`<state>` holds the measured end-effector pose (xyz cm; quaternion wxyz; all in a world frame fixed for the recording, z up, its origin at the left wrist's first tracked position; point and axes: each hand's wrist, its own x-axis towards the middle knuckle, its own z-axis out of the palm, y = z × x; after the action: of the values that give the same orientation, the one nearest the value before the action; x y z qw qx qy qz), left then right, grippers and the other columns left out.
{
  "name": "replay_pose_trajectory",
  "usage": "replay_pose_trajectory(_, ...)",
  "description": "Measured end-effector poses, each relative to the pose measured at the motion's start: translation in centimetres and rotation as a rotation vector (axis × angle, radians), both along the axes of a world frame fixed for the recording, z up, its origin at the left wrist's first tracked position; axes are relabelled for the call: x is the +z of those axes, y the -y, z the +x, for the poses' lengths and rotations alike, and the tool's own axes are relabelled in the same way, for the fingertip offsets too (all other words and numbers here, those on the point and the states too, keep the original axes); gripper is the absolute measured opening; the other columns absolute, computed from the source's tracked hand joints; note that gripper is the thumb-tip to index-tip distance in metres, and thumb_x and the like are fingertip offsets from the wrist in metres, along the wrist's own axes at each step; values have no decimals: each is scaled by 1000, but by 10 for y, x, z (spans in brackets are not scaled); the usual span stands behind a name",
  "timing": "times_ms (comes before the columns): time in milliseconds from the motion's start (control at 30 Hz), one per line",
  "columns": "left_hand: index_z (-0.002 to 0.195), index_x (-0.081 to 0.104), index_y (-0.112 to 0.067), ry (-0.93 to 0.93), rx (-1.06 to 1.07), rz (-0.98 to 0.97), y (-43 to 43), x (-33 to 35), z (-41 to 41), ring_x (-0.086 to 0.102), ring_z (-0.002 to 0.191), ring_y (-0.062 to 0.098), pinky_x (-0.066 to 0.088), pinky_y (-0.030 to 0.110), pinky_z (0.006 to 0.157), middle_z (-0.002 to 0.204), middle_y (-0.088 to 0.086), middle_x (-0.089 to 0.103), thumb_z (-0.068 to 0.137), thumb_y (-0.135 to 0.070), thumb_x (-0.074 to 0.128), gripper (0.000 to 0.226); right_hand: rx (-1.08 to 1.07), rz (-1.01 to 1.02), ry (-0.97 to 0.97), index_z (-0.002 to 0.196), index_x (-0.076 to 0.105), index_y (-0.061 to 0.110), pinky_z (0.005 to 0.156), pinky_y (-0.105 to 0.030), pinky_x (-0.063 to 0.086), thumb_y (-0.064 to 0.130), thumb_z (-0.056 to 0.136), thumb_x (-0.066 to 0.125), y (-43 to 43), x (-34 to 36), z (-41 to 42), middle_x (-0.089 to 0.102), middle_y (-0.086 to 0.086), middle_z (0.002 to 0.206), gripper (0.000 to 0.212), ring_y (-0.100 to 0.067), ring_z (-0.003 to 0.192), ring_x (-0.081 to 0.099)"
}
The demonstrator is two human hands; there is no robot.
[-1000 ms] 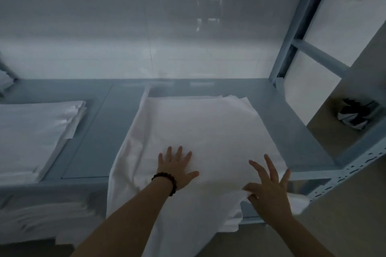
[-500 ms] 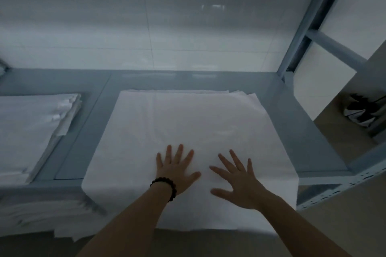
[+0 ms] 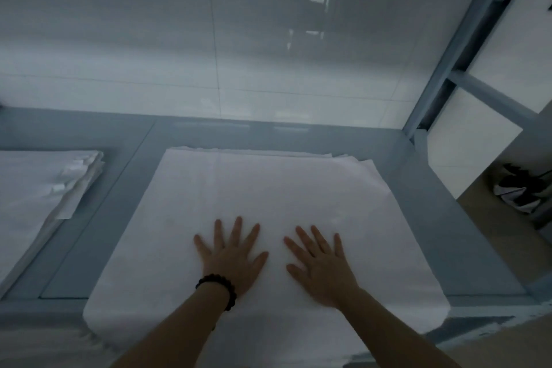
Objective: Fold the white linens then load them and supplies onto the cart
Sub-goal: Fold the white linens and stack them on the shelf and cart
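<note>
A folded white linen lies flat on the grey-blue shelf, its near edge hanging over the front. My left hand, with a dark bead bracelet on the wrist, presses flat on the linen with fingers spread. Beside it, my right hand also lies palm down on the cloth, fingers apart. Neither hand grips the fabric.
A stack of folded white linens sits on the shelf at the left. A glossy tiled wall stands behind. Blue shelf uprights rise at the right. A dark crumpled bag lies on the floor beyond them.
My right hand let go of the cloth's right edge and moved left onto the linen, flat beside my left hand. The linen now lies squarer and smoother.
</note>
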<state>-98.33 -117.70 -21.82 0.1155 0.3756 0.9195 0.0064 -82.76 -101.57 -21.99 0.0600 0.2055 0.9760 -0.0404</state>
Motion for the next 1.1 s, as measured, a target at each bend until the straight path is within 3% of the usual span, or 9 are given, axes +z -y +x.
replay_pose_trajectory(200, 140, -20, -55, -45, 114, -32, -11, 0, -57, -17, 144, 37, -4, 76, 99, 158, -11, -20, 74, -85, -1, 76, -90, 41, -2, 146, -5, 52, 117, -45, -8, 68, 93, 13, -71, 3, -21, -11, 18, 159, 59, -10, 147, -13)
replay_pose_trajectory(300, 139, -22, -56, -60, 178, -25, -14, -3, -76, -15, 144, 38, -3, 77, 99, 159, -11, -19, 69, -87, -5, 78, -300, 37, 13, 148, -3, 49, 118, -46, -2, 65, 94, 13, -128, 7, -14, -8, 15, 160, 58, -13, 148, -8)
replay_pose_trajectory(400, 138, -23, -56, -85, 229, -21, -21, -8, -87, -14, 144, 39, -3, 78, 97, 159, -10, -17, 64, -88, -10, 81, -576, 18, 36, 150, 2, 44, 116, -57, 6, 63, 96, 13, -171, 13, -13, -3, 9, 162, 59, -20, 148, -2)
replay_pose_trajectory(467, 138, -23, -56, -96, 254, -27, -28, -9, -94, -13, 144, 39, -2, 79, 95, 159, -10, -16, 64, -88, -10, 81, -540, 11, 7, 150, 6, 44, 113, -61, 4, 60, 97, 15, -173, 14, -33, 0, 9, 161, 56, -20, 148, -2)
replay_pose_trajectory(600, 139, -20, -57, -106, 288, -8, -38, -11, -104, -12, 144, 39, 1, 80, 95, 160, -10, -13, 65, -89, -9, 81, -162, 14, -71, 149, 7, 48, 117, -51, -1, 59, 98, 18, -164, 5, -77, -1, 15, 160, 53, -10, 148, -4)
replay_pose_trajectory(800, 138, -21, -57, -166, 293, 30, -38, -18, -104, -8, 144, 38, 3, 78, 98, 160, -10, -11, 66, -87, -10, 80, -670, 37, -8, 152, 11, 32, 115, -55, 8, 60, 97, 14, -244, 15, -59, 7, 6, 161, 62, -19, 147, 8)
replay_pose_trajectory(867, 138, -21, -57, -162, 290, 27, -38, -16, -103, -9, 145, 38, 3, 77, 99, 160, -10, -12, 67, -87, -8, 78, -583, 104, -62, 149, 22, 24, 115, -57, 11, 54, 99, 17, -238, 12, -74, 18, 0, 159, 59, -21, 145, 15)
replay_pose_trajectory(967, 139, -20, -56, -167, 293, 33, -37, -15, -101, -9, 145, 38, 2, 78, 99, 160, -10, -13, 68, -87, -7, 78, -364, 26, -68, 153, 12, 31, 118, -48, 5, 53, 101, 17, -229, 5, -86, 7, 2, 162, 57, -17, 148, 5)
replay_pose_trajectory(1100, 140, -18, -57, -169, 297, 52, -37, -15, -101, -10, 145, 38, 0, 78, 98, 160, -9, -11, 68, -87, -8, 79, -728, 38, -33, 150, 18, 26, 115, -58, 9, 55, 98, 16, -242, 16, -74, 14, -5, 160, 60, -27, 146, 13)
